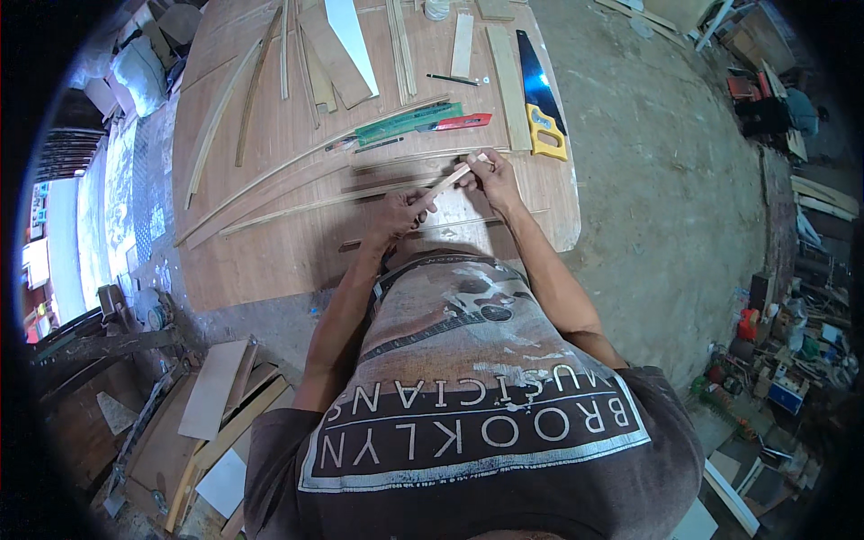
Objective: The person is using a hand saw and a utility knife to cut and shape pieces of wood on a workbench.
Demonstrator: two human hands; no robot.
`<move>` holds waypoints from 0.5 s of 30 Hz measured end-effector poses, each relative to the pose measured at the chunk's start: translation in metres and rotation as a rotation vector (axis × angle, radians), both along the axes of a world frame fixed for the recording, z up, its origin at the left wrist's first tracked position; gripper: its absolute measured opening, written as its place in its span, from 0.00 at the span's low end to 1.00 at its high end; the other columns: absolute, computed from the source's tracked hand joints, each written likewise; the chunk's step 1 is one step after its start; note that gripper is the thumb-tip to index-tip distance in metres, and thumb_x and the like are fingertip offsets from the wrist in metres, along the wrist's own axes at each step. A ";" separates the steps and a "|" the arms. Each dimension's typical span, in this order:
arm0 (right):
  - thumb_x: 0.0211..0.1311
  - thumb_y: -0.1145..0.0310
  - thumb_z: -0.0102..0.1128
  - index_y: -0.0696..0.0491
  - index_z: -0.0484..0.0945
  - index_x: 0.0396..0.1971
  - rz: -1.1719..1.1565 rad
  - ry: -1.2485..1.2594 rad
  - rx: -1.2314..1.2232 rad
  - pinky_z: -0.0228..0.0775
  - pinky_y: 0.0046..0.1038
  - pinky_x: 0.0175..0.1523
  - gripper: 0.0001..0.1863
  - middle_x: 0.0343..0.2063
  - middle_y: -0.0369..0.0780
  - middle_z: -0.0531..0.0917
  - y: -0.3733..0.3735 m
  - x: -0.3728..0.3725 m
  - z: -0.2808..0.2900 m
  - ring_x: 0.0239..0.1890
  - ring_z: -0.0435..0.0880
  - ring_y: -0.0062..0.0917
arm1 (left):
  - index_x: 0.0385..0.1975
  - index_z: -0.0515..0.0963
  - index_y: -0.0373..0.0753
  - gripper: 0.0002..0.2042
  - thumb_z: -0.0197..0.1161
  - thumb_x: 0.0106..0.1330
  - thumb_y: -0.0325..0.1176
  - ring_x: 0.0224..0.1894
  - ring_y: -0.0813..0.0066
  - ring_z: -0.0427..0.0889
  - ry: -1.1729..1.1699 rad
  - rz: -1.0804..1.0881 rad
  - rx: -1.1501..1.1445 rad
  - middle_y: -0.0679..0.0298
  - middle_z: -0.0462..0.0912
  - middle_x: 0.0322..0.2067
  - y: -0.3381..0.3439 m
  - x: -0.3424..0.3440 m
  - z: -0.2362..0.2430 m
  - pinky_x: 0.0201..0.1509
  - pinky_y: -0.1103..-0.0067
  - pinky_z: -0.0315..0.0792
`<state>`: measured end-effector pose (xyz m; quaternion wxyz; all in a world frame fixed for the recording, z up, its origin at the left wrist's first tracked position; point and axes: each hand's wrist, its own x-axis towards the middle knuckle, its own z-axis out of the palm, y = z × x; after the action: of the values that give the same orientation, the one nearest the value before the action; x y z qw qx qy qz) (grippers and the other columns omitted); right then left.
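Note:
A short, thin strip of pale wood (pixel 447 182) is held aslant between my two hands above the near part of the wooden table (pixel 270 273). My left hand (pixel 400 216) is closed on its lower left end. At the upper right end, the fingers of my right hand (pixel 493 184) pinch it. Long thin wood strips (pixel 315 205) lie on the table around and beyond my hands. Farther off, a flat green tool (pixel 409 123), its kind unclear, touches a red utility knife (pixel 456 122). A dark pen-like stick (pixel 379 144) rests just nearer.
A handsaw (pixel 543 126) with a yellow handle lies at the table's right, beside a flat board (pixel 509 85). Beyond are a pencil (pixel 453 80), more boards (pixel 335 49) and a white roll (pixel 436 9). Offcuts (pixel 214 391) are piled at lower left; clutter (pixel 787 391) lines the right.

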<state>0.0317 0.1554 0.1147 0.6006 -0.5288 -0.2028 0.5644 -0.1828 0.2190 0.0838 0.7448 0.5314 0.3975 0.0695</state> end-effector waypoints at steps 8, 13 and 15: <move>0.64 0.73 0.58 0.62 0.72 0.41 -0.047 0.041 -0.079 0.80 0.22 0.37 0.10 0.32 0.47 0.83 -0.029 0.005 0.001 0.31 0.85 0.28 | 0.34 0.83 0.38 0.07 0.66 0.61 0.34 0.22 0.88 0.74 0.000 0.263 0.401 0.70 0.81 0.23 -0.006 0.012 0.026 0.24 0.88 0.67; 0.59 0.79 0.61 0.61 0.74 0.38 -0.152 0.065 0.004 0.82 0.24 0.42 0.08 0.33 0.47 0.83 -0.048 0.006 0.014 0.35 0.85 0.30 | 0.39 0.79 0.38 0.11 0.68 0.59 0.32 0.31 0.82 0.81 -0.199 0.453 0.013 0.69 0.83 0.31 0.000 0.014 0.032 0.31 0.85 0.72; 0.58 0.79 0.63 0.60 0.75 0.36 -0.161 0.063 0.030 0.80 0.23 0.41 0.08 0.32 0.46 0.84 -0.054 0.004 0.017 0.34 0.85 0.27 | 0.42 0.77 0.38 0.13 0.68 0.59 0.32 0.34 0.81 0.81 -0.274 0.475 -0.038 0.68 0.83 0.34 0.002 0.017 0.034 0.33 0.85 0.72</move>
<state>0.0354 0.1018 0.1321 0.6578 -0.5164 -0.1489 0.5277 -0.1661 0.2214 0.1181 0.7645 0.3948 0.4075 0.3060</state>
